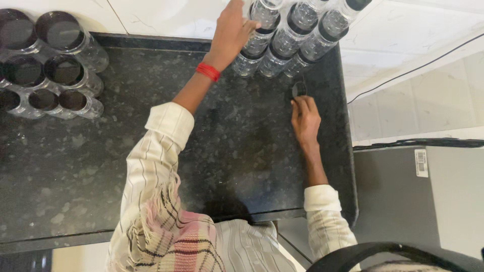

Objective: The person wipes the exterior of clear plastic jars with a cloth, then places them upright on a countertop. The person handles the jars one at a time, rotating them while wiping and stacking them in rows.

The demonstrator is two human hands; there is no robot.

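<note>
Left hand [233, 27] reaching up over the dark counter [151, 151], fingers spread and curled against a clear jar [264, 14] in the stacked group at top; whether actually gripping it cannot be told, since the fingertips run out of the frame's top edge. Red band [208, 71] round the left wrist, striped cream sleeve [156, 151] rolled back below the forearm. Right hand [305, 118] resting low on the counter near its right edge, fingers drawn together and pinching the rim of a small black lid [299, 89], lid standing on edge just above the fingertips. Lid just below the stacked jars, close to the nearest jar base but apart from it. Stacked jars lying in leaning rows, black-capped, bases pointing down toward the lid. Second cluster of jars [50, 60] at far left of the counter, well apart from both hands, dark round mouths facing the camera. Plaid scarf [176, 236] hanging at bottom centre over the shirt. Grey cabinet [403, 196] just beside the counter's right edge, thin black cable [413, 70] crossing the pale tiled floor above it.
</note>
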